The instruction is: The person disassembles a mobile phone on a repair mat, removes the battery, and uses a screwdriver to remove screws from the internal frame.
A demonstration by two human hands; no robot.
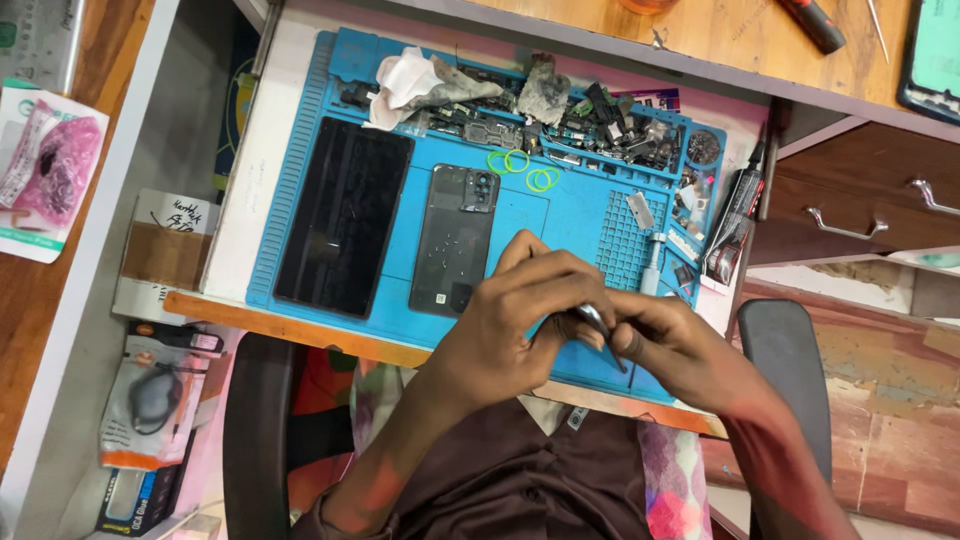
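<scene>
Tool (597,322) half-hidden between hands (590,325)

A large black screen panel (343,215) lies flat at the nine o'clock side of the blue work mat (580,215), its glass dark and blank. Just beside it, toward three o'clock, lies a dark phone back cover (455,240) carrying a small pale sticker near its lower end. At the mat's three o'clock edge lies a narrow clear packet (735,215) with black contents. Far out at nine o'clock rests a white packet with pink padding (50,170). At seven o'clock sit a brown-and-white cardboard box (165,250) and an orange-edged blister pack (155,395).
</scene>
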